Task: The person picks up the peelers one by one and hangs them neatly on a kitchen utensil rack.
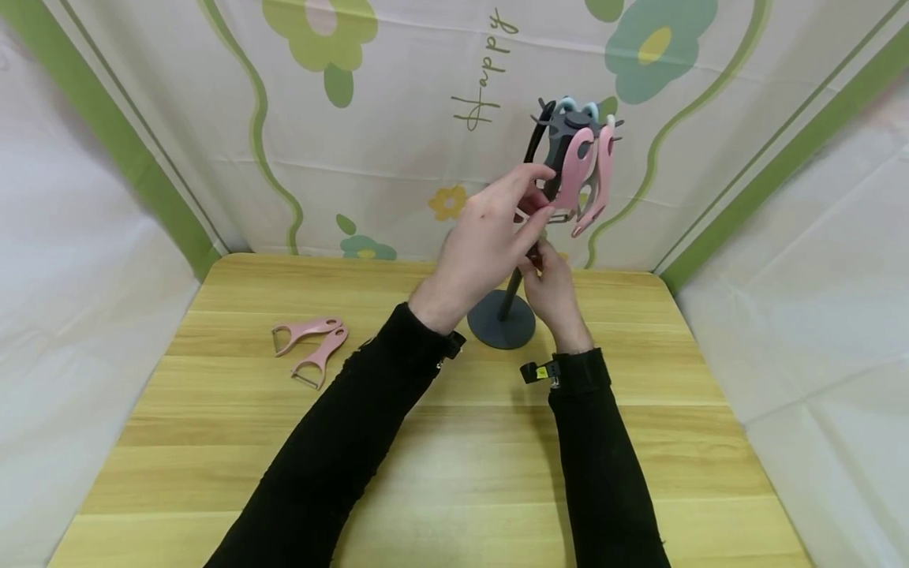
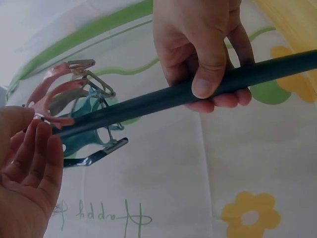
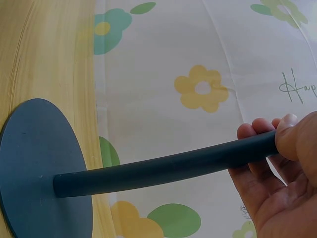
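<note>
A dark stand [image 1: 501,323] with a round base and slim pole has a hooked top [image 1: 570,122] hung with several Y-shaped peelers. Among them are a pink peeler [image 1: 575,170], another pink one [image 1: 604,177], a black one [image 1: 534,140] and light blue ones. My left hand [image 1: 486,233] is up at the hanging peelers, thumb and fingertips pinching a pink peeler close beside the pole; its lower part is partly hidden by the hand. Below it, my right hand [image 1: 554,296] grips the pole [image 3: 163,168], thumb on one side and fingers round the other.
Two pink peelers [image 1: 312,327] lie overlapping on the wooden table [image 1: 440,457], left of the stand's base. Behind the table's far edge hangs a white cloth [image 1: 398,142] with printed flowers, and more white cloth [image 1: 817,237] flanks both sides.
</note>
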Available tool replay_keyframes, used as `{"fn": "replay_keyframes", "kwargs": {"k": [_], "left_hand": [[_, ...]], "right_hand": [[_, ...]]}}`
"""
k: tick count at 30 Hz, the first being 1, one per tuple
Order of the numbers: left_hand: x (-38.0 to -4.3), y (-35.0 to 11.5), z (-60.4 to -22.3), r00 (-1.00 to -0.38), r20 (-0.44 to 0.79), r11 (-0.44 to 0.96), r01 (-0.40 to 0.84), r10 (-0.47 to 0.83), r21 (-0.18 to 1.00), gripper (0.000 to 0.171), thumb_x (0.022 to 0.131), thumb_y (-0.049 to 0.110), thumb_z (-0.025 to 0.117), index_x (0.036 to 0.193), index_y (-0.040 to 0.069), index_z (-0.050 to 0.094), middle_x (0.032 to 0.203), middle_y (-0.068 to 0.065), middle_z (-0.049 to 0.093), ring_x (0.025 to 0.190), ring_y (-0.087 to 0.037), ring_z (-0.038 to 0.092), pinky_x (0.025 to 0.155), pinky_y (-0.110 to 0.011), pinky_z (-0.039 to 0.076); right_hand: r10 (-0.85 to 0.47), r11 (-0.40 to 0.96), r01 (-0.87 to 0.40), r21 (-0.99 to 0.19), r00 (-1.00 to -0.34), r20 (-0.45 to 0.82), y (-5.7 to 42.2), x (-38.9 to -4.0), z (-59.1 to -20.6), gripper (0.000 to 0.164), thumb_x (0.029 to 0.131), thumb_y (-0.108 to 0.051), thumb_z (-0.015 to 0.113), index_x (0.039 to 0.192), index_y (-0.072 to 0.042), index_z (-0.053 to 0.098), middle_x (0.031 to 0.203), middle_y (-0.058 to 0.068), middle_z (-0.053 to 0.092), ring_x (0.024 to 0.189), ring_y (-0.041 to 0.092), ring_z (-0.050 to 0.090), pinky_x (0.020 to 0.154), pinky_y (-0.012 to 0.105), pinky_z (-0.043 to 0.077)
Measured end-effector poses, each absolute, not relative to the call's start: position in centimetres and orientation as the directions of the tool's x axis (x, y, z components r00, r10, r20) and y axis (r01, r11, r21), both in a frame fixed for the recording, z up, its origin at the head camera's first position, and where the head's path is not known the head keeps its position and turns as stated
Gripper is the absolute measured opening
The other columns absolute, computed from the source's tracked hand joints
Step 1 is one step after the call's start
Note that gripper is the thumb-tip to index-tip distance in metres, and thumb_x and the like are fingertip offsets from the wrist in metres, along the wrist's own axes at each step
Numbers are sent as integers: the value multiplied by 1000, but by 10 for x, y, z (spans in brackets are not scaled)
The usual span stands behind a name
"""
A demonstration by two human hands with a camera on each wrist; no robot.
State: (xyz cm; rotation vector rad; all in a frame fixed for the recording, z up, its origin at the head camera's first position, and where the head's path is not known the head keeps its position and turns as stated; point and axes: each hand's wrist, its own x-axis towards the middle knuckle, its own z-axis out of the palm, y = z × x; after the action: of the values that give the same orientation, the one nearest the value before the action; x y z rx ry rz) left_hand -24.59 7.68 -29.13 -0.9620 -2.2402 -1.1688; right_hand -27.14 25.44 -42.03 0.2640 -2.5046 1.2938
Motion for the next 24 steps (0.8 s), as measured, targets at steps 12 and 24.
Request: {"fn": "replay_keyframes", "kwargs": {"k": [12, 24], "left_hand": [[-246, 43, -307, -678, 649, 494, 719, 345, 489, 35, 106, 28, 64, 137, 12, 62, 118, -2, 71, 108, -14, 69, 94, -27, 61], [-242, 1, -333, -746, 603, 560, 638, 282, 528, 31, 106, 29, 67, 133, 14, 65, 122, -1, 71, 109, -13, 67, 95, -30, 60]], "right_hand": [[-22, 519, -304, -799, -939, 343, 253, -274, -421, 16, 111, -21, 55, 124, -11, 60, 111, 13, 73, 108, 29, 70, 107, 50, 58], [-12, 512, -292, -808, -943, 333, 253, -274, -421, 16, 111, -21, 56, 122, -12, 60, 110, 11, 74, 107, 29, 70, 106, 51, 57]]}}
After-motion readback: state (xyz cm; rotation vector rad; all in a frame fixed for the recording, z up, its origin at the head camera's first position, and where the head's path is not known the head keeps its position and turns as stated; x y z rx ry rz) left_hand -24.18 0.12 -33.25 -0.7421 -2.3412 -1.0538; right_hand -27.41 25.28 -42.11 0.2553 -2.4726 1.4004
